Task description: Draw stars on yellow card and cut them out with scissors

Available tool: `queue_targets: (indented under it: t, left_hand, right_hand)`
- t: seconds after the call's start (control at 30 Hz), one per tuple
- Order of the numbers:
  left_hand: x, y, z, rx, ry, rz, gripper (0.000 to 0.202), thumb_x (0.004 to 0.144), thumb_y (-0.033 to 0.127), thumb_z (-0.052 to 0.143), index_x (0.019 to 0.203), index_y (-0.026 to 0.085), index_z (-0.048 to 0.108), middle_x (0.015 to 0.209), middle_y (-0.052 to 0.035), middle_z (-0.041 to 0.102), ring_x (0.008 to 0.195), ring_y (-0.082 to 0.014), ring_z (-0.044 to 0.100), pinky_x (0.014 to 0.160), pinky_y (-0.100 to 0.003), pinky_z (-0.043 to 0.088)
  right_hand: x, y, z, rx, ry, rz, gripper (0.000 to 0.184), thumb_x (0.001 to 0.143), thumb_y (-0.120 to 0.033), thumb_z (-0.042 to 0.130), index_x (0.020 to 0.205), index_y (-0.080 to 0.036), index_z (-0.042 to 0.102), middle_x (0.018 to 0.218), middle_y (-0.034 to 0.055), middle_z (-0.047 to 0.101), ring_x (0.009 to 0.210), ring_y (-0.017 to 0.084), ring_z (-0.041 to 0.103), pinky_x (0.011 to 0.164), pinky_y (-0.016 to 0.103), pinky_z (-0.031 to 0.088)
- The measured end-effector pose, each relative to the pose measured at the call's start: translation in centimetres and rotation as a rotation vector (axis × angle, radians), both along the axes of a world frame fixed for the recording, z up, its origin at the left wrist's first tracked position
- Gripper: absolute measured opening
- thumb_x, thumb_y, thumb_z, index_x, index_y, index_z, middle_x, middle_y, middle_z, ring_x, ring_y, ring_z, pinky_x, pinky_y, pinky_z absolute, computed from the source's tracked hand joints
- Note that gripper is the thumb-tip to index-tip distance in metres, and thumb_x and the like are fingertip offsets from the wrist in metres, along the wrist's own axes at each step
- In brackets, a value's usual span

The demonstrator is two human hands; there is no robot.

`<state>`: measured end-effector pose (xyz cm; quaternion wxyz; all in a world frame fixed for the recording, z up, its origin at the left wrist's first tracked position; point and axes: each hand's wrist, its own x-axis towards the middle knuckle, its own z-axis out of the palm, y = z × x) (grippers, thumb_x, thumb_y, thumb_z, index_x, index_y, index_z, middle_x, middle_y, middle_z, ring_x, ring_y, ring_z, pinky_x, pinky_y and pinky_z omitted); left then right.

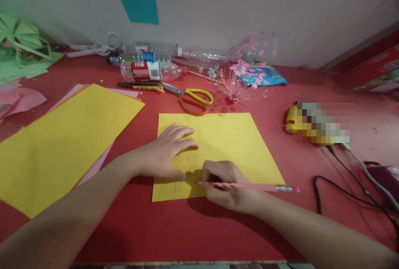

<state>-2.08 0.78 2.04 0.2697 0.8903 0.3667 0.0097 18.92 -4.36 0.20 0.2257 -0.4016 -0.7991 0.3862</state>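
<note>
A yellow sheet of paper (230,140) lies on the red table, with several rows of pencilled letters, some like A, down its left side. My left hand (166,152) rests flat on the sheet's left part, fingers spread, covering some of the letters. In my right hand (229,186) is a pink pencil (249,186), gripped near its point. The pencil's tip is at the paper by the lower rows, and its eraser end points right. Whether the tip touches the paper I cannot tell.
Scissors (195,97) and a yellow cutter knife (146,87) lie beyond the sheet, before plastic bottles (174,71). Stacked coloured paper (71,136) is at left. Right are a yellow device (292,120), partly blurred out, and cables (349,196). A pink star decoration (246,73) stands behind.
</note>
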Motion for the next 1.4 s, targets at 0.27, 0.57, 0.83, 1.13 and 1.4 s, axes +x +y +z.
queue_targets:
  t: [0.27,0.57,0.83,1.13,1.4]
  left_hand:
    - [-0.05,0.04,-0.14,0.005,-0.031,0.004,0.064,0.066,0.043,0.073,0.123,0.023,0.051,0.149,-0.0148,0.028,0.138,-0.0386,0.017,0.108,-0.059,0.023]
    - [-0.08,0.03,-0.18,0.006,-0.041,0.000,0.063,0.066,0.044,0.073,0.123,0.023,0.052,0.148,-0.0147,0.029,0.138,-0.0383,0.018,0.107,-0.059,0.024]
    - [-0.07,0.02,-0.07,-0.007,-0.024,0.002,0.064,0.068,0.047,0.072,0.124,0.023,0.051,0.149,-0.0152,0.027,0.138,-0.0392,0.016,0.108,-0.059,0.023]
    - [-0.10,0.04,-0.17,0.031,-0.050,-0.004,0.061,0.068,0.046,0.072,0.121,0.024,0.052,0.147,-0.0147,0.031,0.137,-0.0379,0.020,0.107,-0.058,0.026]
    - [-0.05,0.01,-0.16,0.026,-0.038,-0.003,0.064,0.065,0.040,0.074,0.122,0.021,0.052,0.148,-0.0154,0.030,0.138,-0.0375,0.019,0.109,-0.057,0.023]
  right_hand:
    - [0.46,0.17,0.23,-0.018,0.115,0.110,0.015,0.065,-0.008,0.045,0.062,-0.020,0.037,0.053,-0.0061,0.041,0.044,0.006,0.034,0.043,0.017,0.024]
    - [0.60,0.34,0.54,-0.062,0.118,0.155,0.016,0.064,-0.008,0.047,0.062,-0.021,0.037,0.053,-0.0066,0.041,0.046,0.006,0.035,0.044,0.018,0.026]
    - [0.67,0.24,0.51,-0.056,0.114,0.166,0.017,0.065,-0.008,0.047,0.063,-0.021,0.036,0.053,-0.0065,0.040,0.046,0.007,0.035,0.045,0.018,0.026]
    - [0.28,0.14,0.46,-0.047,0.139,0.168,0.014,0.071,-0.010,0.048,0.066,-0.020,0.041,0.055,-0.0060,0.043,0.047,0.007,0.036,0.046,0.018,0.028]
    - [0.02,0.01,0.78,0.021,0.076,0.184,0.009,0.073,-0.010,0.047,0.071,-0.019,0.048,0.059,-0.0039,0.049,0.049,0.008,0.039,0.048,0.018,0.030]
